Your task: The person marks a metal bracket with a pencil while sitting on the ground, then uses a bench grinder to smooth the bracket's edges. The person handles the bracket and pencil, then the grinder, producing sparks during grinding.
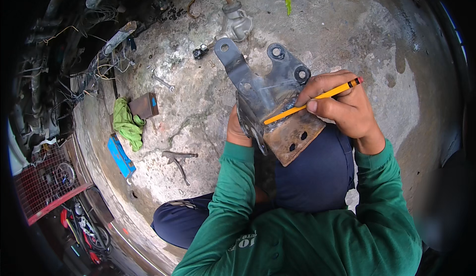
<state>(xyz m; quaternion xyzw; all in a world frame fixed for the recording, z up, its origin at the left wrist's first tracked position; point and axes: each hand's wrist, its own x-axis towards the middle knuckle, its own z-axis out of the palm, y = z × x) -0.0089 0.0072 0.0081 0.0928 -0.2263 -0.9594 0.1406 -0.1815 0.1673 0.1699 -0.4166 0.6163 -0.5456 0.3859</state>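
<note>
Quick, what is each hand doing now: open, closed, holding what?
Left hand: closed on the metal bracket, holding it up.
Right hand: closed on the yellow pencil, tip against the bracket.

Bare concrete floor [357,33] lies open to the right of the metal bracket [270,102] and beyond it. To the left, pliers [177,159], a green rag [127,123], a blue box [121,156] and a wrench [162,81] clutter the way. A grey cast part [236,22] sits just beyond the bracket's top, and tangled wiring [94,62] blocks the far left.
</note>
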